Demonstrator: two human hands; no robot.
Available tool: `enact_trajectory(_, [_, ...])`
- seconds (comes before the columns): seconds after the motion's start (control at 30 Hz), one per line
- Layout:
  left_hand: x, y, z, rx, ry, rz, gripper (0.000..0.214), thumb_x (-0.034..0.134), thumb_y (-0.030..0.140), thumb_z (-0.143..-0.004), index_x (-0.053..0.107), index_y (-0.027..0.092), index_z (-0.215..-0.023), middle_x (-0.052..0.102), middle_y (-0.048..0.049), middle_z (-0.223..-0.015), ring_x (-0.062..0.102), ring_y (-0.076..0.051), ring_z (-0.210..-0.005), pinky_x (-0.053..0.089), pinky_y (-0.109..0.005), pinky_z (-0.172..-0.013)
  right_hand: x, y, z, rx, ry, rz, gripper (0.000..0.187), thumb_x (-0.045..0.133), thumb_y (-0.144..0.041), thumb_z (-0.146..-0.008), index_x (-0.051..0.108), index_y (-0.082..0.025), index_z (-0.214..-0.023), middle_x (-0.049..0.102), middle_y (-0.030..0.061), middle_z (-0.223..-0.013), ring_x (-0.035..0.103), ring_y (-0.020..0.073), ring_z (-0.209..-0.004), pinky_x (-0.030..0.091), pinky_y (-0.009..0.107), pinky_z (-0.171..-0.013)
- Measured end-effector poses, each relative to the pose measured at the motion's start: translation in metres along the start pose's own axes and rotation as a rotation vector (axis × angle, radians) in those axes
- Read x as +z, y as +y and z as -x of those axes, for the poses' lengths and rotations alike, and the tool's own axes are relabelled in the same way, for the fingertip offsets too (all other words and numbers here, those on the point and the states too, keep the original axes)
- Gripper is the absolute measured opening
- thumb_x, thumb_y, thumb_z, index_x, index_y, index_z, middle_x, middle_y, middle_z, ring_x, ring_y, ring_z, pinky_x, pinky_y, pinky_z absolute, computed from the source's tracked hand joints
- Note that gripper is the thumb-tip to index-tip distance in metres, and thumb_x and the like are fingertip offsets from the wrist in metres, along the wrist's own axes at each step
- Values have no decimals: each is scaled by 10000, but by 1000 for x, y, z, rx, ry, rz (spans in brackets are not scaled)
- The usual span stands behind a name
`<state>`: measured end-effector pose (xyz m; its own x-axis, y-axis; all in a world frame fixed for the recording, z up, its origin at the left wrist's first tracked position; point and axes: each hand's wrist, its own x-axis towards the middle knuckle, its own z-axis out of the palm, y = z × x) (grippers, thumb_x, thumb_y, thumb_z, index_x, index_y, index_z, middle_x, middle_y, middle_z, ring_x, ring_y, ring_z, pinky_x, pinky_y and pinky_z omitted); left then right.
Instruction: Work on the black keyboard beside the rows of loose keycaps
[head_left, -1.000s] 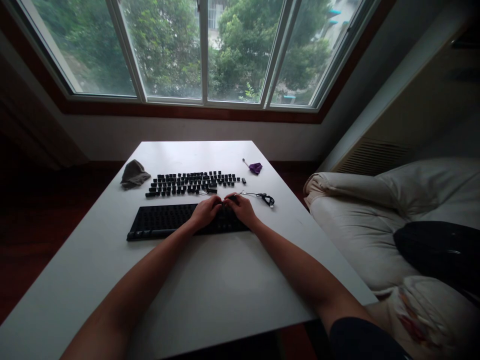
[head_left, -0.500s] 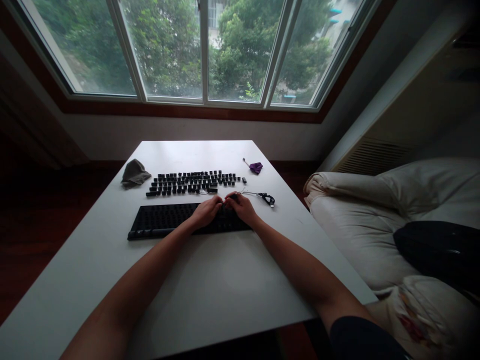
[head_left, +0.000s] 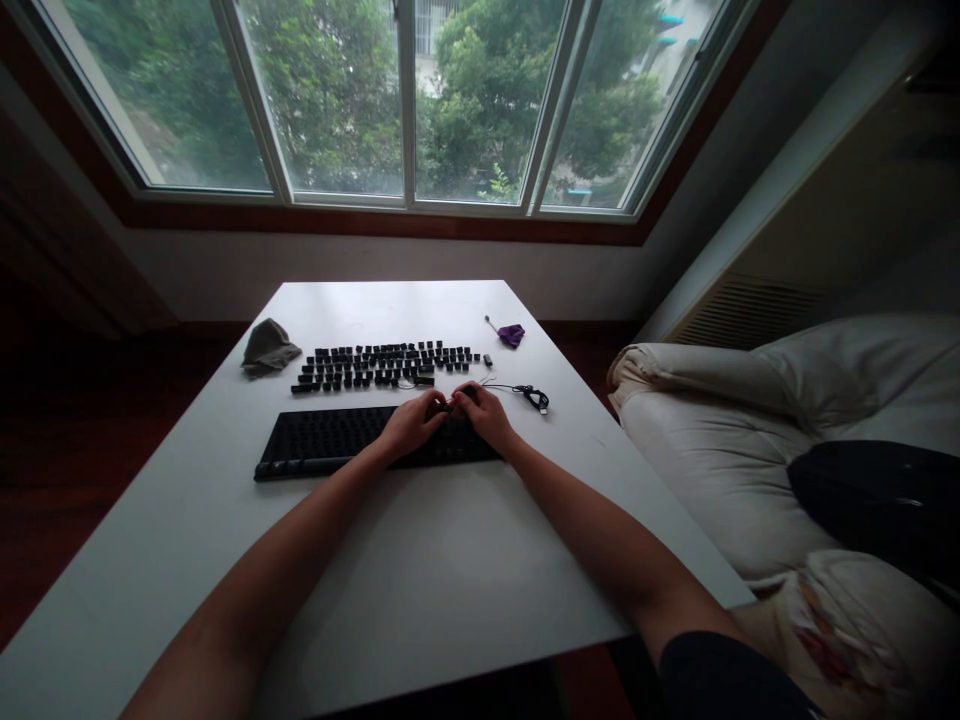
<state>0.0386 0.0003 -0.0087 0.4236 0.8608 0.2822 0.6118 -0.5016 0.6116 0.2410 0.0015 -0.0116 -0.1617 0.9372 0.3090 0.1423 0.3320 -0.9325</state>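
Observation:
A black keyboard base lies across the middle of the white table. Behind it, rows of loose black keycaps are laid out. My left hand rests on the right part of the keyboard with curled fingers. My right hand sits beside it, fingers curled, fingertips meeting the left hand's over the keyboard's far right. Something small and dark sits between the fingertips; I cannot make out what it is.
A grey cloth lies at the table's far left. A purple-handled tool and a black cable lie at the far right. A white cushioned sofa with a dark garment stands to the right. Windows run behind.
Both hands stay on the keyboard's right part; the fingertips have shifted slightly together. Nothing else has moved.

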Motion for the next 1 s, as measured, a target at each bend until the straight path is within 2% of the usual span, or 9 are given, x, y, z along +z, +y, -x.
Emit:
enact_trajectory(0.27, [2,3,1,-35,79,-19,226,634,320,-879,555,240,-1074,676,0,-882,614,-175,-752,433,-286,-686,-1,-2,1,6,5,29,314,587,-528,-915,633,-227,-987,751,29,-863,702,169,-690,562,286,-673])
enact_trajectory(0.47, [-2,10,2,-41,58,-114,134,620,343,-889,565,227,-929,653,-10,-827,590,-184,-737,389,-288,-653,-1,-2,0,12,-5,40,305,595,-519,-912,643,-229,-992,757,29,-875,707,169,-701,560,284,-680])
enact_trajectory(1.0, [-3,13,3,-50,90,-137,136,620,349,-878,574,222,-885,633,-9,-793,557,-175,-698,360,-283,-640,0,-6,2,-14,22,107,302,587,-514,-919,661,-229,-985,769,33,-886,723,185,-729,573,303,-711])
